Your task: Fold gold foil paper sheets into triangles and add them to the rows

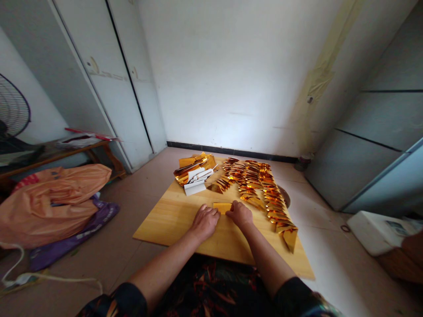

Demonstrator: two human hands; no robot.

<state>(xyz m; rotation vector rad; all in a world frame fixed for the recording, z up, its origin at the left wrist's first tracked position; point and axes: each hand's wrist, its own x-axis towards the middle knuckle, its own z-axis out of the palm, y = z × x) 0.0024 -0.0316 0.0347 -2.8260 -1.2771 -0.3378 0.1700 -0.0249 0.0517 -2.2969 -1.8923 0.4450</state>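
Note:
A small piece of gold foil paper [222,208] lies flat on the wooden board [165,222] between my two hands. My left hand [205,221] is closed with its fingertips at the paper's left end. At the other end my right hand [241,214] pinches the paper's edge. The fingertips are partly hidden behind the hands. Right of my hands, folded gold foil pieces [276,204] stand tucked together in long rows. A heap of loose gold sheets [201,160] lies at the board's far left, with white paper [194,188] on it.
Behind the board runs a white wall [228,88] with a dark skirting [231,151]. An orange bag [56,202] and a purple bag [76,235] are on the left, near a fan [13,105] and a power cord [72,278]. A white box [376,231] sits at right.

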